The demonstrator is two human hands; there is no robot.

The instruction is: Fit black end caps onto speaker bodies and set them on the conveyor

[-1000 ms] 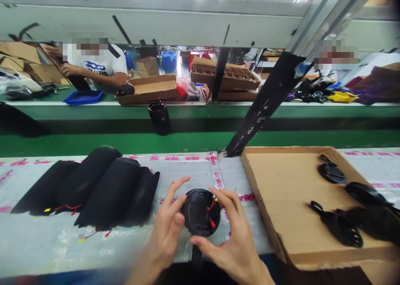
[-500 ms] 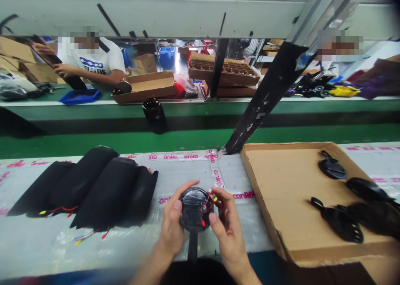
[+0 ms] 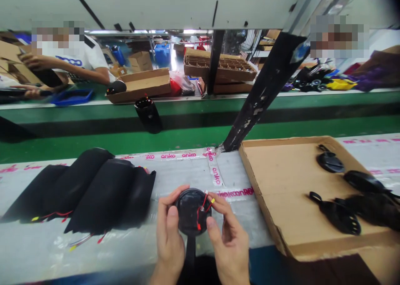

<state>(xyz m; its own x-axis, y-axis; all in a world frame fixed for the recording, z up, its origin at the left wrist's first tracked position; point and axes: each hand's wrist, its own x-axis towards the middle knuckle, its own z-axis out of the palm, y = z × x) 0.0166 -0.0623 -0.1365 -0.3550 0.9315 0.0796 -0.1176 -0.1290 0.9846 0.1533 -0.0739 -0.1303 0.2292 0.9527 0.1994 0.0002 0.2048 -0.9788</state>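
Between my hands is a round black plastic cap with a black strap hanging from its near side. My left hand grips the cap's left rim, thumb on top. At its right rim, my right hand holds on with thumb and fingers. Thin red wires with small red, yellow and white connectors lie over the cap's face, close to my right fingertips. To the left, several black fabric-like sleeves lie side by side, with coloured wire ends poking out.
A shallow cardboard tray on the right holds several black caps with straps. A slanted black post rises behind the table. Across the green conveyor, where a black cylinder stands, a co-worker handles a dark piece.
The view has shifted slightly. My hands still hold the cap, now a little nearer to me and turned slightly. Across the way, the co-worker's arms have moved left.
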